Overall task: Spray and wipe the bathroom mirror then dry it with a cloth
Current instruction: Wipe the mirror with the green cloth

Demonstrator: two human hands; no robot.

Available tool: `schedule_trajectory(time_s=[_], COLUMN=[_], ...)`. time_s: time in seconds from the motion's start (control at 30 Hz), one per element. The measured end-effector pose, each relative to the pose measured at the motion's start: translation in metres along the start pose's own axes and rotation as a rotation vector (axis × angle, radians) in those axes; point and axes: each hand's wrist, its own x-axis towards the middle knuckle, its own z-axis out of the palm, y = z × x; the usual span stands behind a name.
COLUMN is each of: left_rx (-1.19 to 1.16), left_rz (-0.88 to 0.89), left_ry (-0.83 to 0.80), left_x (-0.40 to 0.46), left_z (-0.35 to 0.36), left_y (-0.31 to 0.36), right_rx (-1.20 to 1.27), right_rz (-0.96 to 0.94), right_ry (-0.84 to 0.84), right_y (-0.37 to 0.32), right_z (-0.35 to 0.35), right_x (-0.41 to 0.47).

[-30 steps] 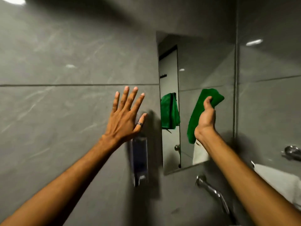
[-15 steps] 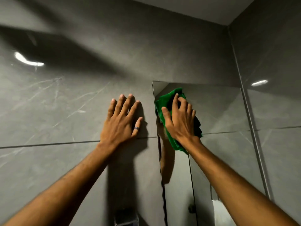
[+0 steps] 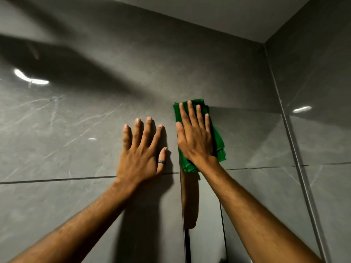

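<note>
The mirror [image 3: 250, 141] is a frameless panel on the grey tiled wall, right of centre. My right hand [image 3: 195, 137] lies flat on a folded green cloth [image 3: 219, 147] and presses it against the mirror's top left corner. The cloth sticks out above my fingertips and below my wrist. My left hand [image 3: 142, 152], a ring on its thumb, rests flat with fingers spread on the wall tile just left of the mirror's edge, holding nothing. No spray bottle is in view.
Grey tiled wall [image 3: 76, 130] fills the left. A side wall [image 3: 322, 130] meets it at a corner right of the mirror, behind a metal strip [image 3: 296, 152]. The ceiling [image 3: 228, 14] is close above.
My right hand went from gripping the hanging cloth low at the mirror to pressing it flat at the top left corner. My left hand settled flat on the wall. The view tilted up.
</note>
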Motion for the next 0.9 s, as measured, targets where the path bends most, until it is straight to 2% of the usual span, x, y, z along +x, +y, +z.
schedule_trajectory(time_s=[0.13, 0.27, 0.47, 0.9], left_rx=[-0.001, -0.013, 0.029, 0.055], left_rz=[-0.01, -0.003, 0.028, -0.011], left_ry=[0.036, 0.067, 0.055, 0.068], left_x=[0.0, -0.008, -0.029, -0.033], left_z=[0.005, 0.009, 0.013, 0.018], left_y=[0.01, 0.014, 0.028, 0.04], right_rx=[-0.012, 0.031, 0.058, 0.046], right_rz=[-0.269, -0.28, -0.074, 0.436], right_ry=[-0.054, -0.035, 0.018, 0.056], right_y=[0.017, 0.038, 0.094, 0.308], right_z=[-0.002, -0.003, -0.007, -0.039], right_x=[-0.003, -0.002, 0.006, -0.009])
